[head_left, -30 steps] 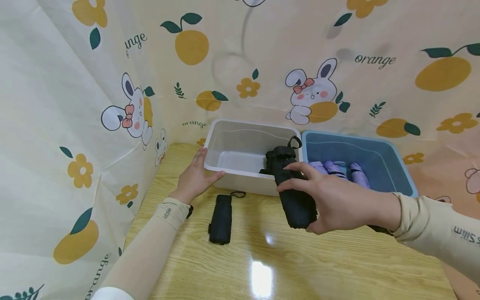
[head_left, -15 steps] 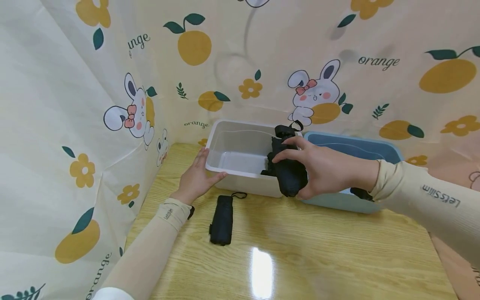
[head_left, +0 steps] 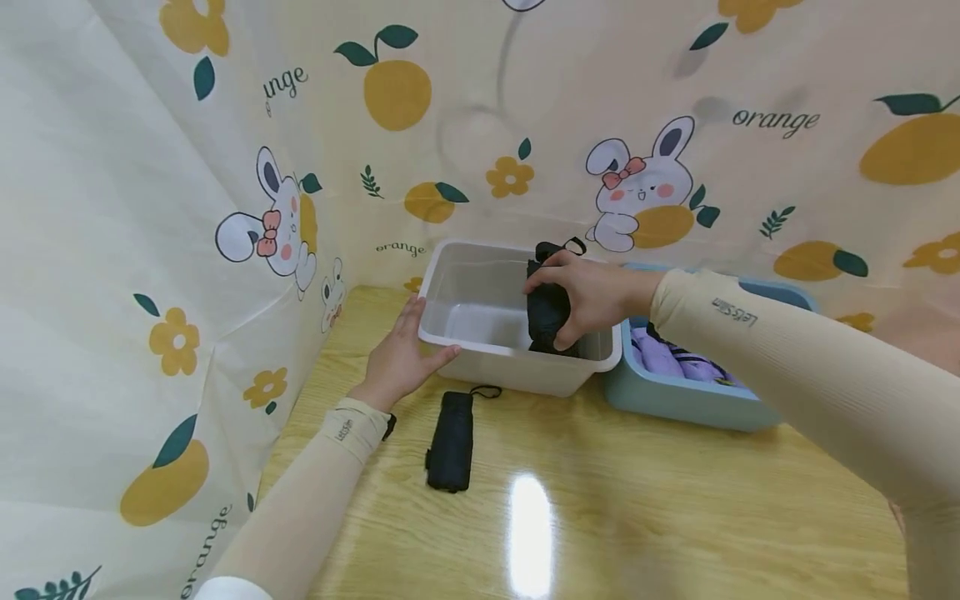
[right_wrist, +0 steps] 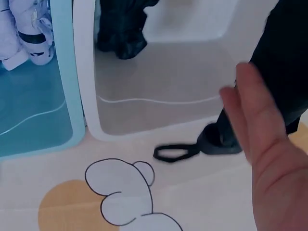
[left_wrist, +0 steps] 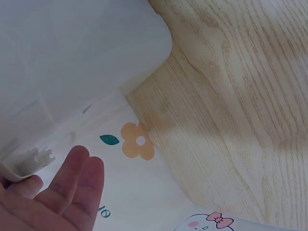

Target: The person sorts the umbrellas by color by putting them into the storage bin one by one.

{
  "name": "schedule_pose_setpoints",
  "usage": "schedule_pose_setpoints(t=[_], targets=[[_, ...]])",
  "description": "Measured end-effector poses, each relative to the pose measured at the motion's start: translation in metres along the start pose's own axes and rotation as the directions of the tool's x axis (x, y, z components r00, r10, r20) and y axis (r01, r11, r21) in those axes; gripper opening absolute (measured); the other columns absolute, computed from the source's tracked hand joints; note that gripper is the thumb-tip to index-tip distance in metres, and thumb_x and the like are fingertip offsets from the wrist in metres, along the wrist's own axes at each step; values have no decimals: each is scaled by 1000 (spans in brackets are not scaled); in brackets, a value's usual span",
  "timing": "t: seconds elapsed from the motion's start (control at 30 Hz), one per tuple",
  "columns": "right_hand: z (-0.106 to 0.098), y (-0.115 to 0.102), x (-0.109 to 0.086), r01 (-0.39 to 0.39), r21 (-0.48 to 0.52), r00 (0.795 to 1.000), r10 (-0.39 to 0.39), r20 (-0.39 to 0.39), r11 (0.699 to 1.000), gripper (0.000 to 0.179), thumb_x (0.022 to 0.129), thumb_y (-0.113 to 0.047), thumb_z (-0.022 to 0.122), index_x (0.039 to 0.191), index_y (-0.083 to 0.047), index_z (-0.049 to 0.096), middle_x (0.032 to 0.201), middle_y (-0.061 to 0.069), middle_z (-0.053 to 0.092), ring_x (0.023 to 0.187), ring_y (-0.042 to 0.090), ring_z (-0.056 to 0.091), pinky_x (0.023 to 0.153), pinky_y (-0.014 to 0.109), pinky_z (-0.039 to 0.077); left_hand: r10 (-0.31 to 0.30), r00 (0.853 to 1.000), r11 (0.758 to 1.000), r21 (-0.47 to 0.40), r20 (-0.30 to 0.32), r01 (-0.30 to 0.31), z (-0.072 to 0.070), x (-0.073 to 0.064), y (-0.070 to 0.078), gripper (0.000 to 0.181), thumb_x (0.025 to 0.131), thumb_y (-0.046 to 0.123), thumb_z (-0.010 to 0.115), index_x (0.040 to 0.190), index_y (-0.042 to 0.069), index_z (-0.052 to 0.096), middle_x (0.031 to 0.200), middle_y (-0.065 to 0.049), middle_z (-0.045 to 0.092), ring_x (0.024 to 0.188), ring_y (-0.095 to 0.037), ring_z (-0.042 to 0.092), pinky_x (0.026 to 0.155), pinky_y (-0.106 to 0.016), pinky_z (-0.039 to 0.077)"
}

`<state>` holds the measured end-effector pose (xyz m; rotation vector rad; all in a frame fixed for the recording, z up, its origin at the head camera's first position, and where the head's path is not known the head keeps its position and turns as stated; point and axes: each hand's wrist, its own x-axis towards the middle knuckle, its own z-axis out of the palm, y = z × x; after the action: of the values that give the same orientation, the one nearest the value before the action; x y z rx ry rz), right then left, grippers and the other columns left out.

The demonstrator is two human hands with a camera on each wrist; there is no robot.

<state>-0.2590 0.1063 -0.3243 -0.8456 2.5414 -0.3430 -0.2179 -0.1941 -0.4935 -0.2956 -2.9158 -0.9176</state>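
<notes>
My right hand grips a black folded umbrella across its middle, over the right part of the white bin. Its wrist loop sticks out past the far rim in the right wrist view. Inside that bin lies another black umbrella, mostly hidden in the head view. My left hand rests at the bin's front left corner, thumb along the front rim and fingers fairly straight on the side. In front of the bin, a further black umbrella lies on the table, loop end away from me.
A blue bin stands against the white bin's right side, holding several lilac umbrellas; my right forearm crosses above it. Behind both bins rises a printed cloth backdrop, which also runs along the left of the wooden table.
My right hand has carried the black umbrella away from me and leftward, from the white bin's front edge to over its inside. The left hand stays at the corner.
</notes>
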Motion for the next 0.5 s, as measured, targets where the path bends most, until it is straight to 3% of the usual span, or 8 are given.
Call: schedule_pose_setpoints(t=[0.23, 0.5], targets=[[7, 17, 34, -62, -46, 995, 65, 74, 997, 79, 68, -33, 88, 140, -24, 54, 147, 19, 32, 114, 37, 47, 92, 49, 43, -3, 1000, 1000, 9, -2, 3, 1, 1, 2, 106, 85, 70, 63, 160, 8, 19, 165, -10, 16, 127, -37, 52, 68, -43, 54], [22, 35, 60, -53, -73, 992, 61, 106, 996, 83, 67, -31, 89, 141, -20, 54, 146, 22, 33, 122, 35, 42, 95, 51, 42, -6, 1000, 1000, 25, -15, 6, 2, 2, -1, 108, 84, 72, 63, 159, 8, 20, 165, -10, 17, 123, -37, 55, 64, -42, 54]])
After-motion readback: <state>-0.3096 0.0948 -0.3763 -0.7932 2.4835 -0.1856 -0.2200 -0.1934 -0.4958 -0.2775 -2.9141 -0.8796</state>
